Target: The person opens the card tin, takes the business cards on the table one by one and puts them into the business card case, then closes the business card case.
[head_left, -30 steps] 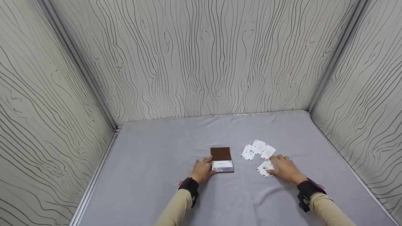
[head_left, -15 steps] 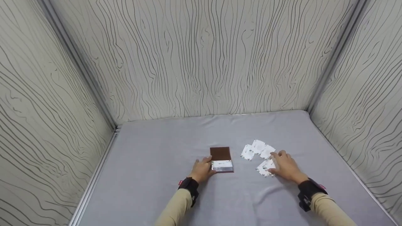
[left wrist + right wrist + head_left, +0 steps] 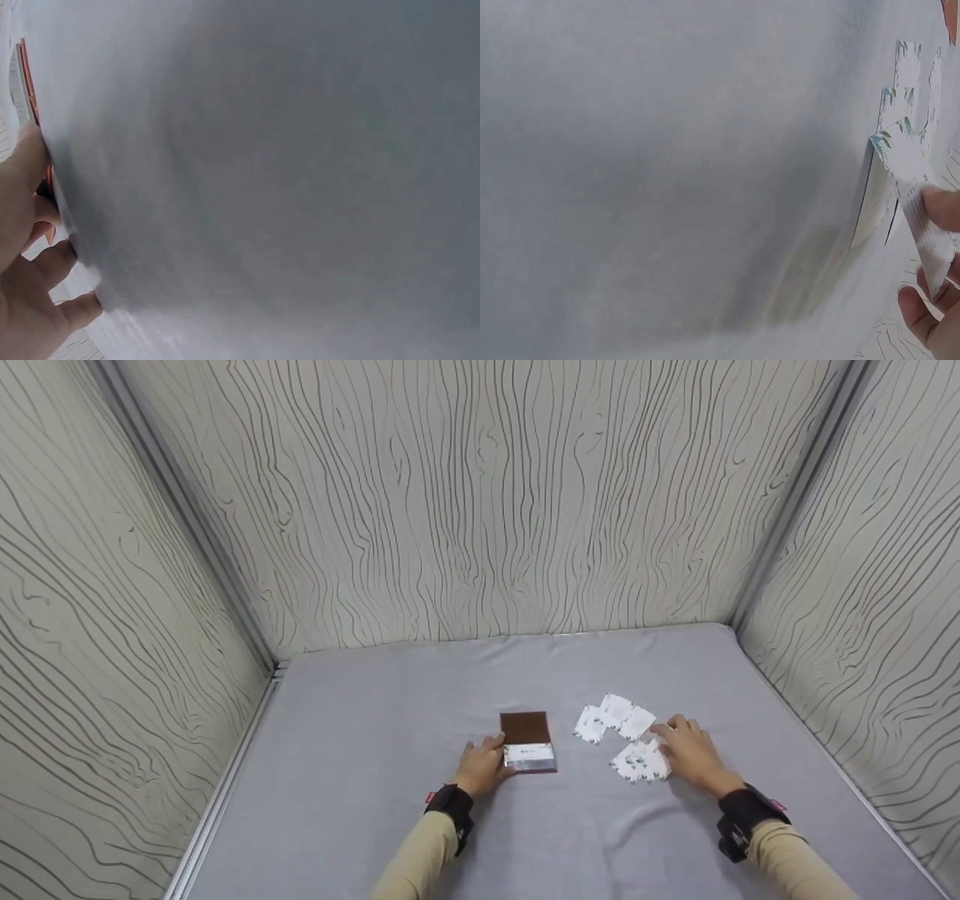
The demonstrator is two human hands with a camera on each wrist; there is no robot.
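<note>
A brown booklet-like card holder (image 3: pixel 524 727) lies unfolded on the cloth, with a white printed card (image 3: pixel 528 753) in its clear lower pocket. My left hand (image 3: pixel 478 766) grips its left edge between thumb and fingers; the holder's reddish edge (image 3: pixel 28 82) shows in the left wrist view. To the right, a small fanned pile of white cards (image 3: pixel 636 762) with green leaf prints lies near my right hand (image 3: pixel 694 751). In the right wrist view that hand pinches a card (image 3: pixel 911 199), raised at one end over the pile, its thumb on the near face.
Behind the pile, several more white cards (image 3: pixel 616 709) overlap on the cloth. A grey cloth (image 3: pixel 390 697) with soft creases covers the table. Wood-patterned panels (image 3: pixel 480 510) close in the back and both sides.
My right hand has shifted slightly to the right, drawing a card that way, so the near pile is spread wider. My left hand stays on the card holder.
</note>
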